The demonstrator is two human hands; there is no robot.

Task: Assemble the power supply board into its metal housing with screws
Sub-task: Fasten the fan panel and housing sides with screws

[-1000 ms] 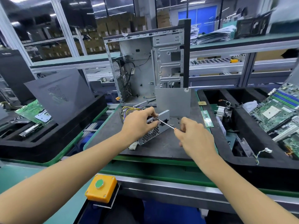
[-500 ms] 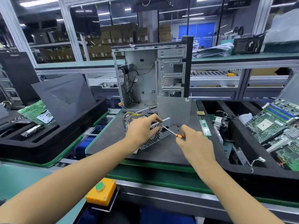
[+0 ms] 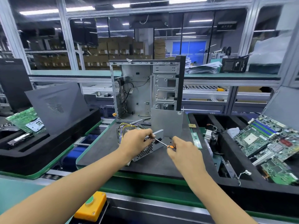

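A silver power supply housing (image 3: 155, 143) with a honeycomb grille lies tilted on the dark mat (image 3: 161, 165); yellow and black wires (image 3: 127, 126) bunch at its far left end. My left hand (image 3: 136, 143) grips the housing from above, fingertips at the top edge where the screwdriver tip meets it. My right hand (image 3: 182, 150) holds a small screwdriver (image 3: 161, 143) with an orange collar, its thin shaft angled up-left to the housing. A flat grey metal cover plate (image 3: 167, 123) stands upright just behind the housing.
An open computer case (image 3: 145, 89) stands behind the mat. A black foam tray (image 3: 242, 180) on the right holds motherboards (image 3: 265, 139), a memory stick (image 3: 196, 140) and cables. Left, another black tray (image 3: 40, 152) carries a grey side panel (image 3: 56, 107). An orange button box (image 3: 91, 206) sits near me.
The camera has tilted up, so the bench sits lower in view. Both hands stay on the housing and screwdriver, with the orange collar showing more beside my right fingers.
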